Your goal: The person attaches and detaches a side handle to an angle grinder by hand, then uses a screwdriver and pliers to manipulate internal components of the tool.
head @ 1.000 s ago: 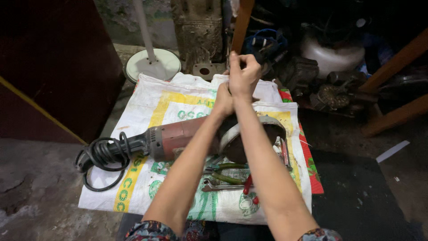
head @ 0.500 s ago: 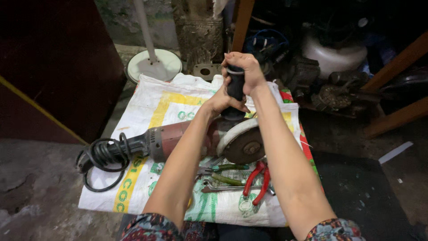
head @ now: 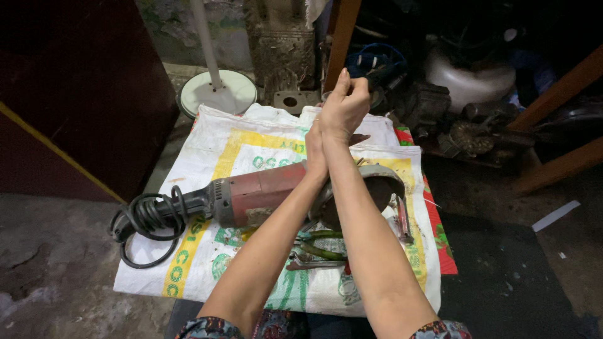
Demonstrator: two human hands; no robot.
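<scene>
Red angle grinder [head: 264, 194] lying on its side across a white woven sack [head: 207, 150] spread on the floor, body pointing left, round metal guard [head: 377, 182] at the right end, partly hidden behind the forearms. Black cord [head: 147, 223] coiled at the tail end, spilling onto the sack's left edge.

Right hand [head: 344, 108] raised above the grinder's head, fingers curled in a closed grip, index finger pointing up; whatever sits inside the fist too hidden to tell. Left hand [head: 315, 150] tucked just under and behind the right wrist, mostly covered by it; how far its grip is open, or what it has hold of, impossible to tell. Both forearms crossing over the grinder's front half.

Below the guard, a pair of green-handled pliers [head: 323, 245] and some thin metal tools on the sack, touching one another. Red patterned cloth [head: 440, 245] peeking from under the sack's right edge.

Farther back, white round stand base [head: 217, 94] with a pole rising from it, wooden post [head: 339, 37], dusty machine parts [head: 471, 132] heaped at the right. Dark red panel [head: 75, 94] on the left.
</scene>
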